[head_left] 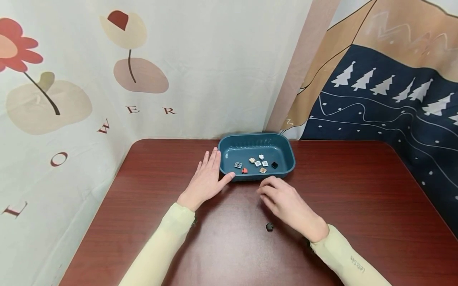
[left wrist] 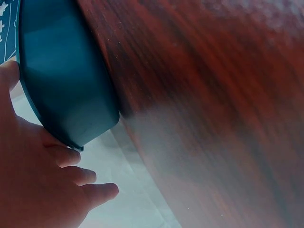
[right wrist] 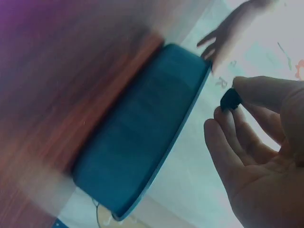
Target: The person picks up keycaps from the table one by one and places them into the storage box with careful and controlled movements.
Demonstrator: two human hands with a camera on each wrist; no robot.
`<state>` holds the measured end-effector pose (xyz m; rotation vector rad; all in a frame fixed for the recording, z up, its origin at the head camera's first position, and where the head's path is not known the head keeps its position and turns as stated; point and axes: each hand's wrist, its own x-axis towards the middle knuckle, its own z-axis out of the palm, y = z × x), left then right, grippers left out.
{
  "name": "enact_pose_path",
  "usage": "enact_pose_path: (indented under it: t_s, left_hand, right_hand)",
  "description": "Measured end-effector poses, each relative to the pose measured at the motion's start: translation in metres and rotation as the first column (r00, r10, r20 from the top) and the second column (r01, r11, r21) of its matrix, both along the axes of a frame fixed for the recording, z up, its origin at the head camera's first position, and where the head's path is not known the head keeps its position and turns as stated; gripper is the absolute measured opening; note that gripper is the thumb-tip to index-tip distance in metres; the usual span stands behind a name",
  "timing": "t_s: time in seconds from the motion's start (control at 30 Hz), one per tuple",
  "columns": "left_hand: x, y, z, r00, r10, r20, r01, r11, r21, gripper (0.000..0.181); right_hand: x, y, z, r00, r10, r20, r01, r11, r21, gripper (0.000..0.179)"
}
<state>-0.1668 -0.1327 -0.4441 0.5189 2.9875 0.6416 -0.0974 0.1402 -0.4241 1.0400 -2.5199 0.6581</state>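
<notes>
A teal plastic tray (head_left: 229, 178) sits at the back of the table with several small pieces in it: white, grey, cream, black and a red piece (head_left: 245, 171). My left hand (head_left: 204, 179) lies along the tray's left end with its fingers straight and its thumb on the front rim. In the left wrist view the fingers touch the tray's corner. My right hand (head_left: 286, 201) is just in front of the tray, near its right half. Its thumb and fingers pinch a small dark piece (right wrist: 231, 99), whose kind I cannot tell.
Another small black piece (head_left: 270, 227) lies on the dark red wooden table (head_left: 229, 246), close to my right wrist. Behind the table hangs a printed curtain (head_left: 214, 79), right up against its back edge.
</notes>
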Motion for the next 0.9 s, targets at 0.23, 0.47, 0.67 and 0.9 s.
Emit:
enact_pose_path:
  t_s: [0.23,0.47,0.67,0.9]
  left_hand:
    - [0.001,-0.001,0.0,1.0,-0.007,-0.013,0.007,1.0,0.013,0.096]
    - [0.001,-0.001,0.0,1.0,-0.008,-0.01,0.008,1.0,0.011,0.097]
    - [0.001,-0.001,0.0,1.0,-0.008,-0.013,0.008,1.0,0.012,0.097]
    - [-0.001,-0.001,-0.001,1.0,-0.002,-0.001,0.002,1.0,0.0,0.098]
  right_hand:
    - [-0.017,0.011,0.007,0.993,-0.117,-0.003,0.116,0.991,-0.064,0.017]
    - [-0.036,0.021,0.01,0.984,-0.181,-0.006,0.179,0.979,-0.097,0.016]
    - [-0.053,0.024,0.009,0.973,-0.23,0.028,0.232,0.968,-0.093,0.015]
    - [-0.073,0.025,0.007,0.957,-0.274,0.097,0.281,0.957,-0.073,0.018]
